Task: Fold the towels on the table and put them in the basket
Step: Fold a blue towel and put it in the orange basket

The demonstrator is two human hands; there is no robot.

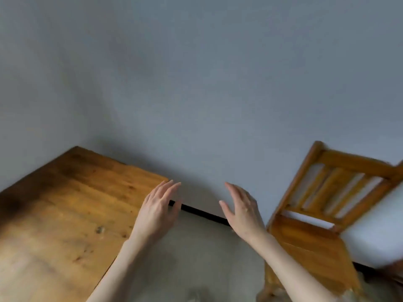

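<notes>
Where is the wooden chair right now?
In the head view, the wooden chair is on the right, standing against the grey wall, just beyond the right hand.

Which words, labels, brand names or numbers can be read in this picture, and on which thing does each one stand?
None: no text shows on the wooden table, the wooden chair, the wall, the left hand or the right hand. The picture is motion-blurred, so small print would not be legible anyway.

Plain home room, wooden table (pixel 65 205), slatted wooden chair (pixel 322 214), bare grey wall (pixel 196 73)
</notes>
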